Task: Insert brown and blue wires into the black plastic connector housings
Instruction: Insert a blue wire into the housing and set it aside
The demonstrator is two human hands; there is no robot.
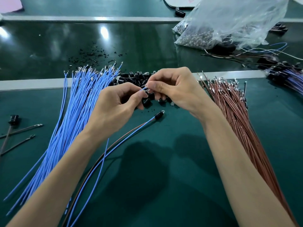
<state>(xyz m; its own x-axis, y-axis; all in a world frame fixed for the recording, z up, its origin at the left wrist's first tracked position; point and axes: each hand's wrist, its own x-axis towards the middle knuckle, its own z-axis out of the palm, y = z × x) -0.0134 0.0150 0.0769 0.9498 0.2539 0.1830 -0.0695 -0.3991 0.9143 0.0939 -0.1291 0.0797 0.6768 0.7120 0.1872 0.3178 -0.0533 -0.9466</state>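
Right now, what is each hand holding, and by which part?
The left hand pinches a blue wire just short of its tip. The right hand pinches a small part at that tip; what it is cannot be told.

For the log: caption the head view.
Left hand holds a blue wire against a small part pinched by right hand, above black housings.

— Left bundle (77,112)?
— Light blue, silver at the tips.
— Right bundle (232,115)?
— Reddish brown, same silver tips.
— Housings (136,77)?
— Glossy black.
— Mat (180,177)?
— Plain dark green, crossed by pale grey strips (32,85).
— Bag (237,18)?
— Clear; silvery and black inside.
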